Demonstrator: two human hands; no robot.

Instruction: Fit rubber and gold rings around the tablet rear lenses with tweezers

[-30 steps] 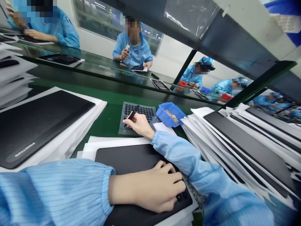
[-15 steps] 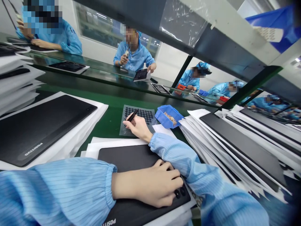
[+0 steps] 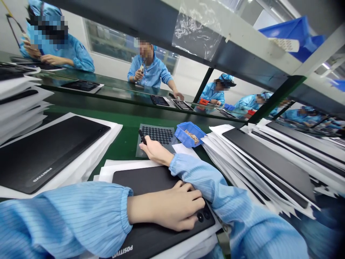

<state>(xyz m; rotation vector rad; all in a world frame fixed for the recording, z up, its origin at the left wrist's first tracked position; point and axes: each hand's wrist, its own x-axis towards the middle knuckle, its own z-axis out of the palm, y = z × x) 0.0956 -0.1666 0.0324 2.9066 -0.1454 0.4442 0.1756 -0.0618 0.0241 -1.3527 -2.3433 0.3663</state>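
Observation:
My left hand (image 3: 172,208) lies across the black tablet back (image 3: 145,178) in front of me, fingers spread and bent, fingertips by the round camera lenses (image 3: 203,215). That tablet back sits on white sheets, and part of it is hidden under my hand and sleeve. Beyond it, my right hand (image 3: 156,151) is closed around a slim black pen-like tool (image 3: 142,137); its working end is hard to make out. The hand is over the near left part of a clear sheet with rows of black round stickers (image 3: 159,133).
Right of the sticker sheet stands a blue bin (image 3: 189,135) with small tan pieces. Stacked black tablet backs with white sheets flank me, at left (image 3: 61,151) and right (image 3: 266,162). Co-workers (image 3: 151,68) sit across the bench under a low overhead shelf (image 3: 151,25).
My right hand has turned, and the tool now points up and left instead of up and right. My left hand stays on the tablet back. A co-worker's tablet now rests on the far bench.

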